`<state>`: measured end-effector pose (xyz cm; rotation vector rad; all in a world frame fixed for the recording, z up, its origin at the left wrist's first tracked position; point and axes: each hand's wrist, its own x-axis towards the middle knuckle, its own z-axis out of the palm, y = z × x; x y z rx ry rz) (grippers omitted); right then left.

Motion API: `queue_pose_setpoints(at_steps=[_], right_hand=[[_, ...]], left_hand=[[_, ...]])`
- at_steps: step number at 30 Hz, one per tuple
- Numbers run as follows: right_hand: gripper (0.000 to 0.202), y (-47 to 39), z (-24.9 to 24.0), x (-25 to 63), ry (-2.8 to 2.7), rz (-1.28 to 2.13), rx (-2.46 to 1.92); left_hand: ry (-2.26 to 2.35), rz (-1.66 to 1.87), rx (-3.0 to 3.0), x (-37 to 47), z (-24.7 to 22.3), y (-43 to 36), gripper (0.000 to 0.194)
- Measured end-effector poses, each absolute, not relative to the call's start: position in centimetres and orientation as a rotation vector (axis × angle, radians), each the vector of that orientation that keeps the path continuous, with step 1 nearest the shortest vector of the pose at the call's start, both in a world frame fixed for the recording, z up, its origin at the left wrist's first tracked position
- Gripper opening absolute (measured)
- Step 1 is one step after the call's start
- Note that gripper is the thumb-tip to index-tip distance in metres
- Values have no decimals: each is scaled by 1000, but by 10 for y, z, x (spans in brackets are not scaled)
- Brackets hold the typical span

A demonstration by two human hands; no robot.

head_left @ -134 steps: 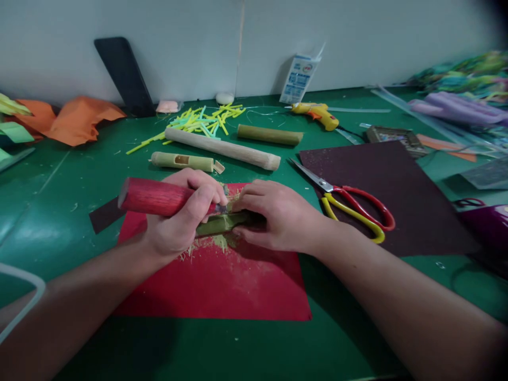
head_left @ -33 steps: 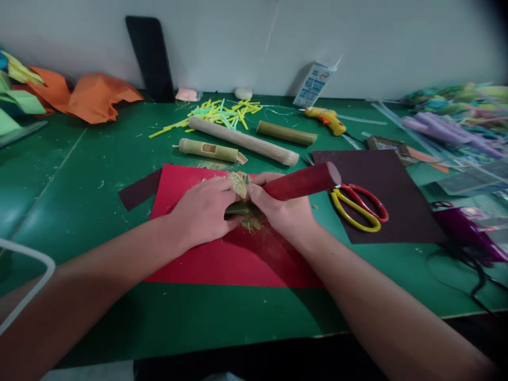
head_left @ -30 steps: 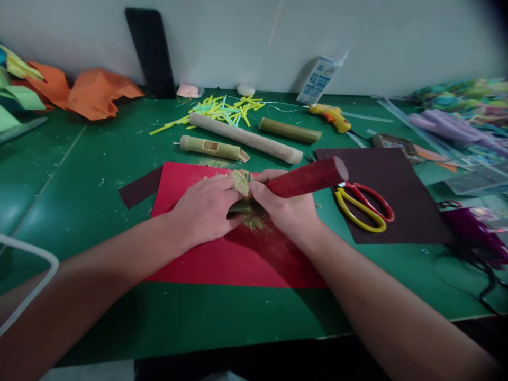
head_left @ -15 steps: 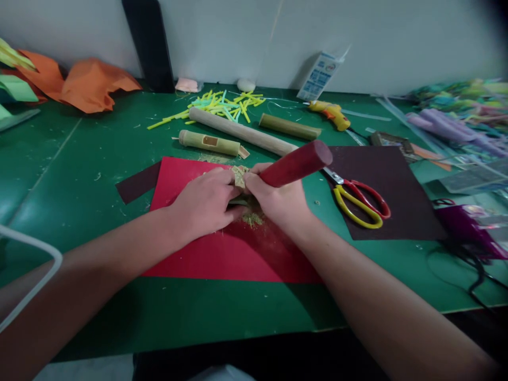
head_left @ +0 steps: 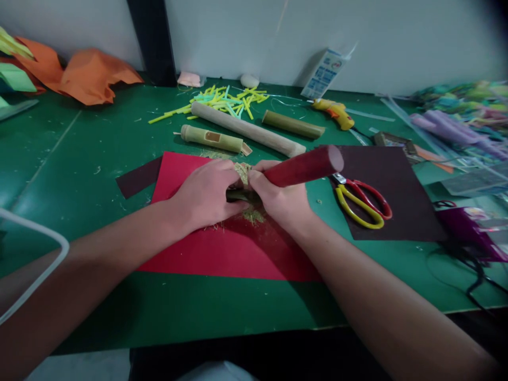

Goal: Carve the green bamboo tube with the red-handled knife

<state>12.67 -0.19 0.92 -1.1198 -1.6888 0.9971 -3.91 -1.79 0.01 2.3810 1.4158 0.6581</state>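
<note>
My left hand (head_left: 206, 193) is closed round a short greenish bamboo piece (head_left: 237, 195), pressing it down on the red sheet (head_left: 238, 254). My right hand (head_left: 283, 198) grips a tool with a thick, round red handle (head_left: 304, 166), tilted up to the right. Its working end is hidden by my fingers, close against the bamboo. Pale shavings (head_left: 253, 216) lie beside and between the hands. Behind them rests a bamboo tube with a rectangular cut-out (head_left: 226, 142).
A long wooden rod (head_left: 250, 129) and another bamboo piece (head_left: 293, 125) lie behind my hands. Red-and-yellow scissors (head_left: 361, 203) sit on a dark sheet (head_left: 405, 211) to the right. Further back are a yellow glue gun (head_left: 335, 114), cut yellow strips (head_left: 218, 100) and orange paper (head_left: 93, 76).
The red handle has tipped lower and to the right, and my right hand has turned slightly with it. More of the bamboo shows between my hands. The view has shifted slightly.
</note>
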Motion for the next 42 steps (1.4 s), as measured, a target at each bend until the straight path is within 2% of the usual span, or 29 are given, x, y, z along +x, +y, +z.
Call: queue_pose_setpoints(at_steps=[11, 18, 42], right_hand=[[22, -2, 14, 126, -1691, 1037, -1140], [22, -5, 17, 130, -1632, 1168, -1180], [23, -4, 12, 125, -1559, 1078, -1165]], left_hand=[[1326, 728, 2294, -41, 2, -14, 19], [1362, 642, 2281, -36, 9, -19, 20], [1372, 593, 2435, -36, 8, -21, 13]])
